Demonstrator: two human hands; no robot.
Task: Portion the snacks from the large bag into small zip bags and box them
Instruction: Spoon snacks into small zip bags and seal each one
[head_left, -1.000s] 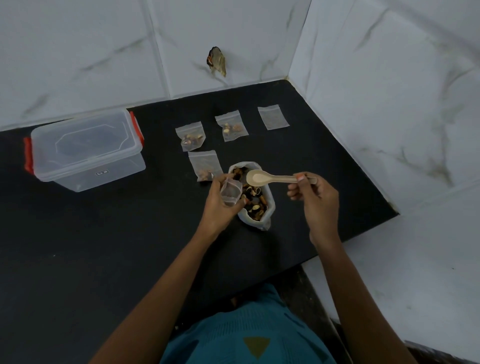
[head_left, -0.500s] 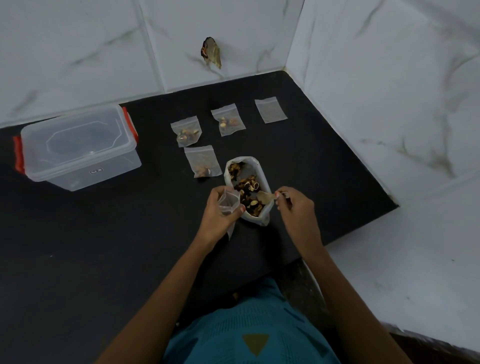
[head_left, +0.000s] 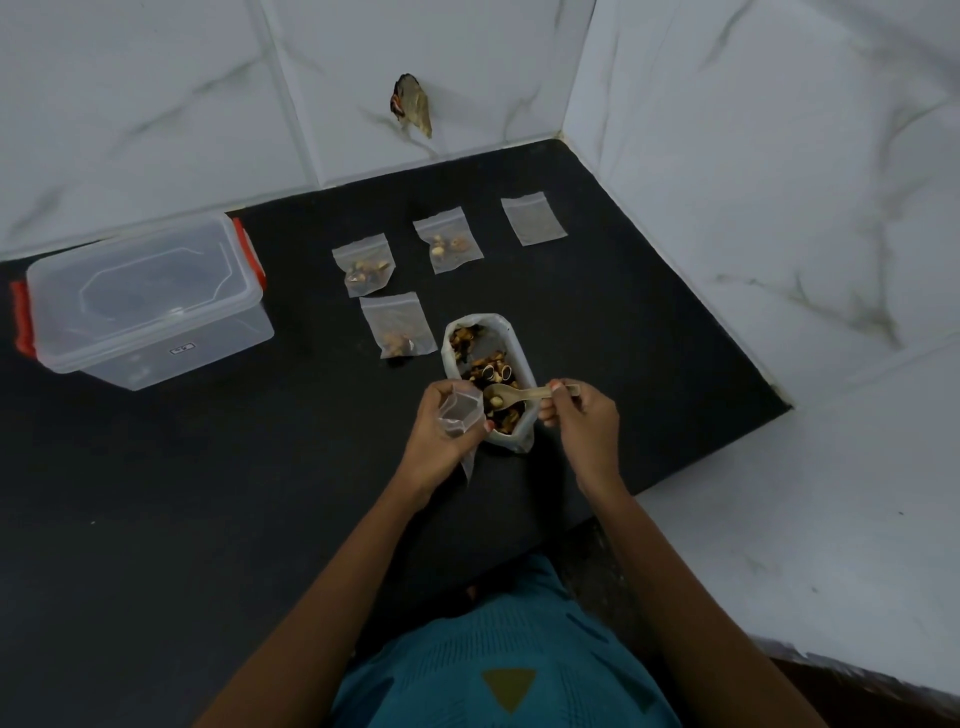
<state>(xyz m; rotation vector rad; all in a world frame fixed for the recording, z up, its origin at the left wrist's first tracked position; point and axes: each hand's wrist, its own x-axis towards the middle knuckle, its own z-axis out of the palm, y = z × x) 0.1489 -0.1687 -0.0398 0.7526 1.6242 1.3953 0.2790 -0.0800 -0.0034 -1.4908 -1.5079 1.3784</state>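
Head view, snack bag (head_left: 519, 441) open, between left hand (head_left: 441, 441) and right hand (head_left: 582, 426)

Small zip bags, total: five. Filled: three, namely the left bag (head_left: 366, 265), the middle bag (head_left: 448, 245) and the near bag (head_left: 399, 325). Flat and empty: one, the right bag (head_left: 533, 218). In hand: one, the held bag (head_left: 457, 413), apparently empty. Large bag (head_left: 521, 441): one. Spoon (head_left: 524, 397): one. Lidded box (head_left: 145, 301): one, with two red clips (head_left: 248, 252). Hands: two, the left hand (head_left: 441, 441) and the right hand (head_left: 582, 421).
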